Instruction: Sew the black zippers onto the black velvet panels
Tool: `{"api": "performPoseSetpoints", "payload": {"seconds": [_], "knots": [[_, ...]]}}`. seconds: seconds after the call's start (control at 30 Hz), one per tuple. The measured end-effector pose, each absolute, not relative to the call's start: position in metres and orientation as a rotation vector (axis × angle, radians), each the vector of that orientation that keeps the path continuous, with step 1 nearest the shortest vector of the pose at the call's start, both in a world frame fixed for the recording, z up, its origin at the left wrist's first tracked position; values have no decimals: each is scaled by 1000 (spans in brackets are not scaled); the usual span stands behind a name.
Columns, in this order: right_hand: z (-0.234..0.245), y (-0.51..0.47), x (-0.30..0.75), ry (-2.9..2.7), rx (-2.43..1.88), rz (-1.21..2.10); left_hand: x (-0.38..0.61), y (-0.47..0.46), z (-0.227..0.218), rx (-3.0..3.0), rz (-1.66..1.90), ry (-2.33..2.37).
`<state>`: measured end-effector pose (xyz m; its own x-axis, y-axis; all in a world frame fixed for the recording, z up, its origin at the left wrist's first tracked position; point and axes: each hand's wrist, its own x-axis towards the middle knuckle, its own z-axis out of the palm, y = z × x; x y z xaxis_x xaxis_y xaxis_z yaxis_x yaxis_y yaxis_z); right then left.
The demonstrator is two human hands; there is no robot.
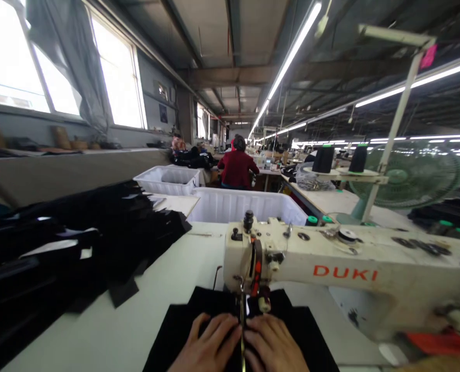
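A piece of black fabric (168, 330) lies on the pale sewing table under the head of a sewing machine (237, 258) marked DUKI. My left hand (210, 346) presses down on the fabric to the left of the needle area, fingers extended. On the other side my right hand (274, 343) lies flat on it too, fingers pointing at the machine's presser foot area. Between the two hands runs a narrow gold-coloured strip (243, 356); its kind is unclear. The fingertips are close to the needle area, and the needle itself is hard to make out.
A large pile of black fabric pieces (98, 243) covers the left side. White plastic bins (249, 204) stand behind the table. At right are a thread stand with black spools (323, 158) and a green fan (403, 175). A person in dark red (237, 168) sits farther ahead.
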<state>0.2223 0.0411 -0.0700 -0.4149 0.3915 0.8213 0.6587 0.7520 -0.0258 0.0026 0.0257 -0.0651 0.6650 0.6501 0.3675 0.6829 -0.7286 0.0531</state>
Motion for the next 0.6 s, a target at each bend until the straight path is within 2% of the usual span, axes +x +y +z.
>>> {"api": "performPoseSetpoints", "payload": {"seconds": [0.1,0.2,0.6], "knots": [[-51,25,225,-2204,-983,-153,6,9,-41,-2870,-542,-1330],[-44,18,226,-2285,-1045,-79,11,0,-25,-2912,-551,-1432],[-56,23,225,-2237,-921,-172,12,-3,-21,-2863,-494,-1374]]}}
